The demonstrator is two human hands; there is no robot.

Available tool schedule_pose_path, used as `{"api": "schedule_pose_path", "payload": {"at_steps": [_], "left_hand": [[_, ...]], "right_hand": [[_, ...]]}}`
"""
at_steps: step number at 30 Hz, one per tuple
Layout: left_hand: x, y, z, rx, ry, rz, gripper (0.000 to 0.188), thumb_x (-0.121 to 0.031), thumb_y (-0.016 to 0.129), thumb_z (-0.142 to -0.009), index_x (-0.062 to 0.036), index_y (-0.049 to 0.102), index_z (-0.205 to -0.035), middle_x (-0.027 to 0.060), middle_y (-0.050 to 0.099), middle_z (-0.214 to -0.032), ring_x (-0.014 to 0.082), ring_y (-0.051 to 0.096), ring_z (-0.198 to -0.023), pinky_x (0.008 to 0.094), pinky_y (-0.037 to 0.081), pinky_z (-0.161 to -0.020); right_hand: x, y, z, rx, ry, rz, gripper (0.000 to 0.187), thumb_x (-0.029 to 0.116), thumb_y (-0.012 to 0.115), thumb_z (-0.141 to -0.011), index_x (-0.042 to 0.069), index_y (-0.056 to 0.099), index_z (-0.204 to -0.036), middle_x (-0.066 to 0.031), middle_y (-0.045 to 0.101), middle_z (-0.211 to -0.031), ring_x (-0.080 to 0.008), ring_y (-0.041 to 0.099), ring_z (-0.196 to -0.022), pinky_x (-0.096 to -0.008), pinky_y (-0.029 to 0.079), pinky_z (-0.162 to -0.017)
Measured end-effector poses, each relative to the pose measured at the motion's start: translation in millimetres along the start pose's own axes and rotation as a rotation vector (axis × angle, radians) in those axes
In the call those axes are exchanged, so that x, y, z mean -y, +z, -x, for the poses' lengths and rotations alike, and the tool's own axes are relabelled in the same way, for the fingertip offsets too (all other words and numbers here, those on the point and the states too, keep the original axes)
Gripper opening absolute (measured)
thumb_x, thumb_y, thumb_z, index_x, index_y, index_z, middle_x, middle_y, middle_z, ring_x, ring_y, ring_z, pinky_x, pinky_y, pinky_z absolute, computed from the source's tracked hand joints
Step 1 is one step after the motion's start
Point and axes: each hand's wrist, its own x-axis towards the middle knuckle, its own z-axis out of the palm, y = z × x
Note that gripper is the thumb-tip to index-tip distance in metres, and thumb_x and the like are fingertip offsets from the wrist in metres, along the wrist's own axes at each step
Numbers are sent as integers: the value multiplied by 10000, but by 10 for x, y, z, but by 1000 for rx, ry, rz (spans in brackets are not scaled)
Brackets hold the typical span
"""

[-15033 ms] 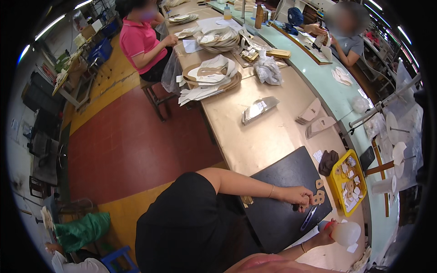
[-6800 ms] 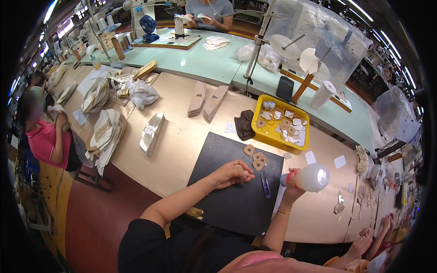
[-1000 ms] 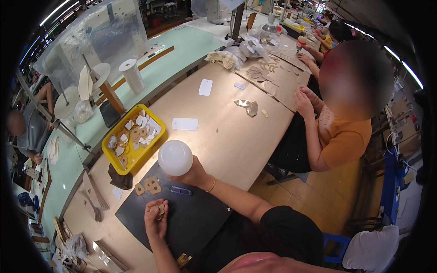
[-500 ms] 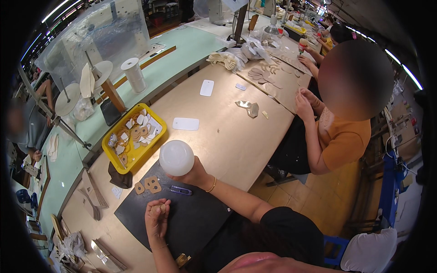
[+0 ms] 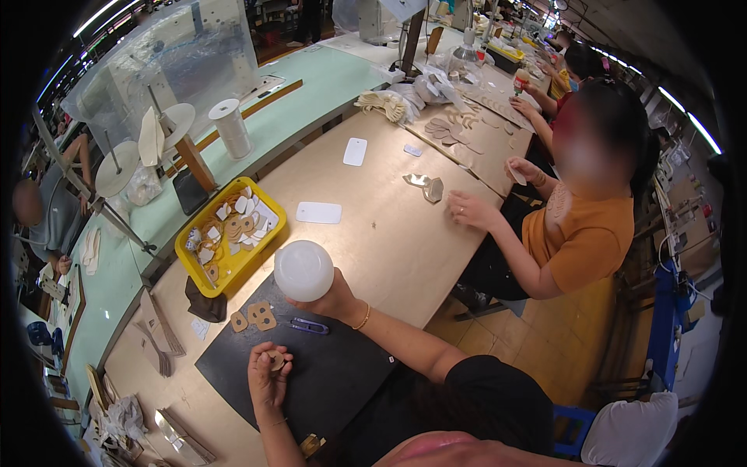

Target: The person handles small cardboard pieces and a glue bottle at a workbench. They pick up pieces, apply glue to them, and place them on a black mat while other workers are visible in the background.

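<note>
My right hand [image 5: 336, 300] is wrapped round a white plastic bottle [image 5: 303, 270], raised over the far edge of a black mat [image 5: 342, 373]. The bottle's round end faces me and hides its other end. Nearer to me, my left hand [image 5: 268, 373] is closed, pinching a small tan piece [image 5: 276, 359] with a dark spot. Several tan pieces with dark round spots [image 5: 261, 314] lie on the mat. Beside them is a purple thread snipper [image 5: 310, 326].
A yellow tray [image 5: 282, 226] of small pieces stands beyond the mat. White cards [image 5: 319, 212] and a shiny metallic piece [image 5: 426, 187] lie on the brown table. At the right, a co-worker in an orange shirt [image 5: 587, 241] sits close to the table edge. A thread spool [image 5: 231, 128] stands far left.
The tan piece in my left hand has turned and shows more clearly. My right hand and the bottle barely moved. The co-worker's hands have parted, one reaching over the table.
</note>
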Motion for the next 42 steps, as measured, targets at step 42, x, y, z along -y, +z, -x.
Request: {"api": "schedule_pose_path", "payload": {"at_steps": [42], "left_hand": [[2, 17, -14, -20, 16, 23, 256, -171, 713, -814, -41, 555, -968, 135, 601, -1025, 266, 640, -958, 303, 577, -798]], "right_hand": [[12, -15, 1, 3, -4, 35, 627, 201, 799, -672, -17, 503, -1180, -160, 643, -1055, -274, 655, -948, -336, 539, -795]]}}
